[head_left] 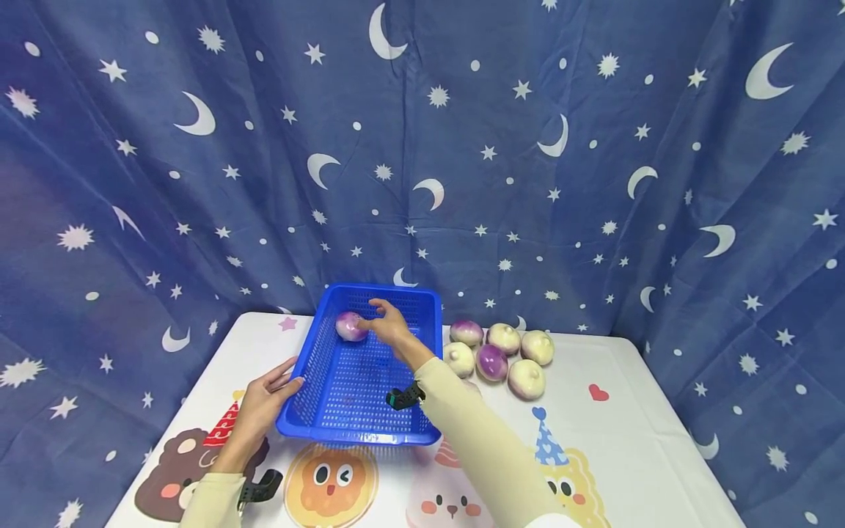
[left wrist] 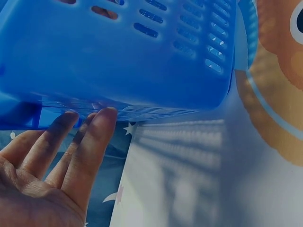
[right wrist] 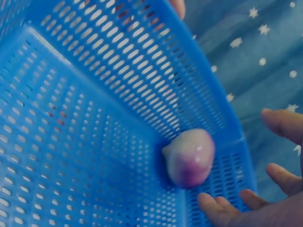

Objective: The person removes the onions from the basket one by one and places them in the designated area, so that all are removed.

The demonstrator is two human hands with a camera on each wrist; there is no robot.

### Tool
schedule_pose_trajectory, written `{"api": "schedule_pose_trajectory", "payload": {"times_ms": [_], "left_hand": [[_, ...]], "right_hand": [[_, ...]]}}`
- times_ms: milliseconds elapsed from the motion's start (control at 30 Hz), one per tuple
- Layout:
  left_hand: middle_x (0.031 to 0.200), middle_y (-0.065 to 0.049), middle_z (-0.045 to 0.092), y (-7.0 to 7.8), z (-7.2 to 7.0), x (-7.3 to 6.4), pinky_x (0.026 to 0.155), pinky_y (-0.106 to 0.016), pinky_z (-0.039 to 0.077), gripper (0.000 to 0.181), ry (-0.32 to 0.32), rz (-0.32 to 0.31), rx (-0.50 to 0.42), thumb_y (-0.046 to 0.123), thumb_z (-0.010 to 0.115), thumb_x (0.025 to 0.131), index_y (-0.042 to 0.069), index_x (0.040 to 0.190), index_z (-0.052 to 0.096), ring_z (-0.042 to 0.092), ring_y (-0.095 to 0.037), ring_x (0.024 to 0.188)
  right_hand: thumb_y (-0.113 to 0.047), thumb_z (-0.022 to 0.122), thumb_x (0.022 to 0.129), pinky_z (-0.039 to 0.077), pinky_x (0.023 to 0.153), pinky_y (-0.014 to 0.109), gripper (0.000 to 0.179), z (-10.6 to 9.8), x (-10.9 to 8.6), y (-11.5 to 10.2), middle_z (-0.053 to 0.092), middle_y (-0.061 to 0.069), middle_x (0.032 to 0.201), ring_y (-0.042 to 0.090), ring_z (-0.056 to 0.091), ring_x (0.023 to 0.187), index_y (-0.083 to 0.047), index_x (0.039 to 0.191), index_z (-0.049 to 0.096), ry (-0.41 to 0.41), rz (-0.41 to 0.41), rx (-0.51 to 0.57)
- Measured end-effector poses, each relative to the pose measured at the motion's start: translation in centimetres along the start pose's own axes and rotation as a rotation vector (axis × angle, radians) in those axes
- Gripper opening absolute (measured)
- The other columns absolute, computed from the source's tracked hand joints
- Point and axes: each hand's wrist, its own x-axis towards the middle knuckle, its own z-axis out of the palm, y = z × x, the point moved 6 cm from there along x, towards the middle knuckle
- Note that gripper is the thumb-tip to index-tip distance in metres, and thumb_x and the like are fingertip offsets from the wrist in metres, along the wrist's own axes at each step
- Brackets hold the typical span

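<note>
A blue plastic basket (head_left: 359, 438) with slotted walls stands on the table, one purple-and-white turnip (head_left: 350, 327) in its far left corner. Above that turnip is my right hand (head_left: 391, 328), fingers spread and nothing held. In the right wrist view the turnip (right wrist: 191, 158) lies against the basket wall (right wrist: 142, 71), apart from the fingertips (right wrist: 208, 201). My left hand (head_left: 260, 400) holds the basket's left side, thumb at the rim and fingers along the outside. The left wrist view shows its fingers (left wrist: 97, 137) against the outer wall (left wrist: 94, 61).
Several more turnips (head_left: 491, 362) lie in a group to the right of the basket, one partly hidden by the right sleeve. A white tablecloth (head_left: 634, 440) with cartoon prints covers the table. Behind it hangs a blue curtain (head_left: 462, 147) with moons and stars.
</note>
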Motion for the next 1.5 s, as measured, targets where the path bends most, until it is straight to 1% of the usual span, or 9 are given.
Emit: {"api": "schedule_pose_trajectory", "payload": {"times_ms": [133, 267, 400, 500, 633, 767, 1033, 1233, 1500], "left_hand": [[0.141, -0.02, 0.055, -0.1, 0.1, 0.0, 0.097, -0.04, 0.054, 0.058, 0.006, -0.007, -0.001, 0.028, 0.063, 0.096, 0.015, 0.149, 0.043, 0.06, -0.036, 0.124], [0.139, -0.021, 0.056, -0.2, 0.5, 0.0, 0.095, -0.037, 0.056, 0.058, -0.002, -0.008, -0.019, 0.027, 0.064, 0.096, 0.014, 0.149, 0.044, 0.062, -0.035, 0.122], [0.139, -0.021, 0.057, -0.3, 0.7, -0.2, 0.095, -0.038, 0.056, 0.057, -0.002, -0.01, -0.02, 0.027, 0.064, 0.096, 0.015, 0.148, 0.045, 0.062, -0.035, 0.122], [0.138, -0.021, 0.057, -0.2, 0.6, -0.2, 0.096, -0.04, 0.055, 0.056, 0.005, -0.008, -0.019, 0.027, 0.063, 0.096, 0.015, 0.148, 0.045, 0.062, -0.036, 0.122], [0.138, -0.021, 0.057, 0.0, 0.3, -0.2, 0.096, -0.039, 0.055, 0.057, 0.012, -0.007, -0.019, 0.027, 0.064, 0.096, 0.015, 0.148, 0.045, 0.062, -0.036, 0.122], [0.139, -0.021, 0.057, 0.1, 0.1, -0.2, 0.096, -0.039, 0.055, 0.057, 0.022, -0.013, -0.008, 0.028, 0.064, 0.096, 0.016, 0.148, 0.045, 0.062, -0.036, 0.122], [0.138, -0.021, 0.057, 0.3, 0.1, -0.1, 0.099, -0.043, 0.053, 0.056, 0.02, 0.007, -0.006, 0.028, 0.064, 0.096, 0.015, 0.148, 0.046, 0.061, -0.037, 0.123], [0.138, -0.02, 0.058, 0.5, -0.1, 0.2, 0.103, -0.046, 0.05, 0.055, 0.025, 0.015, 0.011, 0.028, 0.064, 0.096, 0.015, 0.147, 0.047, 0.059, -0.036, 0.125], [0.138, -0.02, 0.058, 0.1, -0.2, 0.0, 0.1, -0.044, 0.053, 0.056, 0.025, 0.008, 0.008, 0.029, 0.065, 0.095, 0.015, 0.147, 0.047, 0.062, -0.035, 0.122]], "right_hand": [[-0.017, 0.078, 0.079, 0.05, 0.1, 0.049, 0.072, 0.7, 0.7, 1.0, 0.04, 0.022, 0.152, 0.039, 0.051, 0.13, -0.013, 0.144, 0.048, -0.011, 0.017, 0.024], [-0.016, 0.079, 0.078, 0.049, 0.102, 0.049, 0.073, 0.9, 1.2, 2.2, 0.042, 0.024, 0.151, 0.04, 0.05, 0.132, -0.011, 0.144, 0.048, 0.02, 0.028, 0.019], [-0.016, 0.08, 0.077, 0.049, 0.103, 0.048, 0.073, 0.8, 1.6, 3.4, 0.043, 0.023, 0.15, 0.04, 0.05, 0.132, -0.011, 0.143, 0.048, 0.043, 0.037, 0.015], [-0.017, 0.08, 0.077, 0.044, 0.108, 0.05, 0.076, 1.0, 1.9, 4.0, 0.044, 0.02, 0.15, 0.038, 0.048, 0.134, -0.012, 0.145, 0.046, 0.028, 0.044, 0.014], [-0.021, 0.08, 0.078, 0.036, 0.114, 0.052, 0.08, 1.7, 2.2, 4.0, 0.042, 0.017, 0.153, 0.036, 0.043, 0.139, -0.015, 0.148, 0.043, -0.02, 0.038, 0.001], [-0.02, 0.081, 0.077, 0.034, 0.115, 0.053, 0.082, 2.6, 2.2, 3.9, 0.04, 0.017, 0.154, 0.037, 0.041, 0.14, -0.015, 0.149, 0.041, -0.06, 0.022, -0.004], [-0.019, 0.083, 0.074, 0.039, 0.113, 0.047, 0.081, 3.4, 2.4, 4.0, 0.048, 0.015, 0.148, 0.032, 0.05, 0.132, -0.013, 0.146, 0.045, -0.079, 0.0, -0.013], [-0.012, 0.079, 0.077, 0.051, 0.098, 0.047, 0.07, 3.5, 2.2, 4.0, 0.051, 0.021, 0.143, 0.031, 0.06, 0.117, -0.011, 0.141, 0.049, -0.093, 0.031, 0.006], [-0.019, 0.083, 0.074, 0.04, 0.111, 0.049, 0.077, 4.2, 2.1, 4.2, 0.053, 0.015, 0.143, 0.033, 0.053, 0.129, -0.015, 0.143, 0.05, -0.095, 0.009, -0.09]]}}
